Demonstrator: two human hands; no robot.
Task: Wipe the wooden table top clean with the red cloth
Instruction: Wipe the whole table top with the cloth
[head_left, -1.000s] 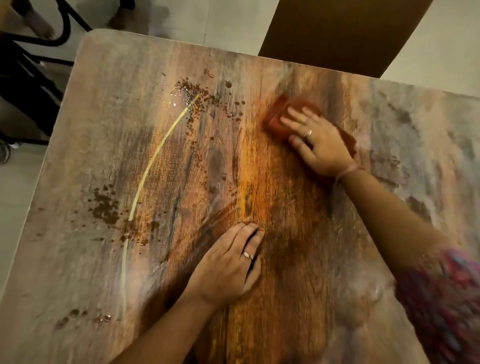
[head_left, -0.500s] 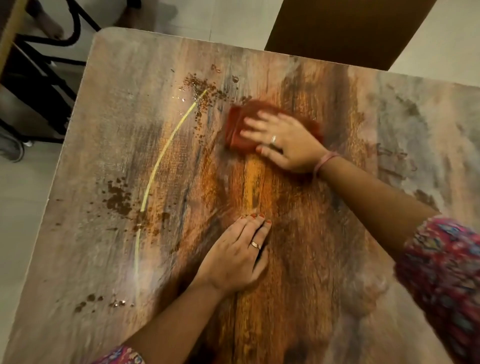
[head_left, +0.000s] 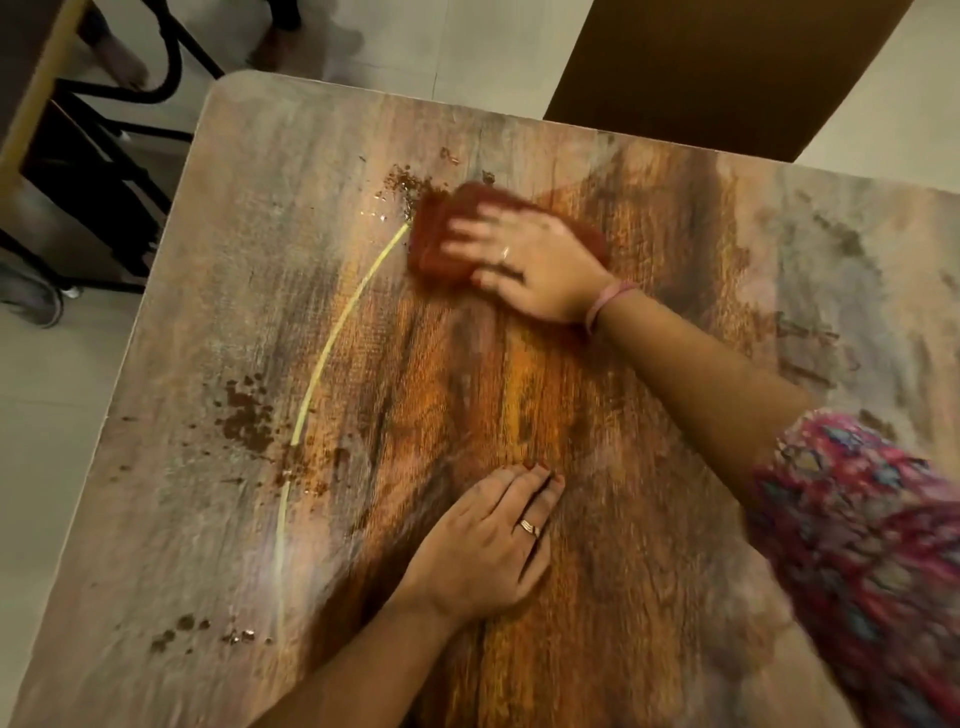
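The right hand (head_left: 535, 265) lies palm down and spread flat on a folded red cloth (head_left: 441, 244), fingers pointing toward the left edge of the table and blurred; it presses the cloth to the surface rather than gripping it, with a ring on one finger and a pink band (head_left: 605, 304) at the wrist, and the forearm runs back toward the right near corner into a red patterned sleeve (head_left: 872, 530). The left hand (head_left: 483, 545) rests flat on the bare wood nearer the near edge, fingers together and extended, holding nothing, a ring (head_left: 530, 527) on one finger and red polish on the nails. The cloth sits in the far half of the table, a little left of centre, touching the far end of a thin pale yellow curved line (head_left: 332, 343) that sweeps down the left part of the top toward the near edge. The worn wooden table top with orange-brown grain and greyish patches (head_left: 649, 467) carries brown crumbly specks: a cluster (head_left: 408, 182) just beyond the cloth toward the far left corner, a larger patch (head_left: 244, 410) by the left edge beside the line, and a few small spots (head_left: 182, 629) near the near left corner. Beyond the far edge stands a dark brown panel (head_left: 717, 67) on a pale tiled floor (head_left: 52, 441); a black metal frame (head_left: 104, 171) stands off the left far corner.
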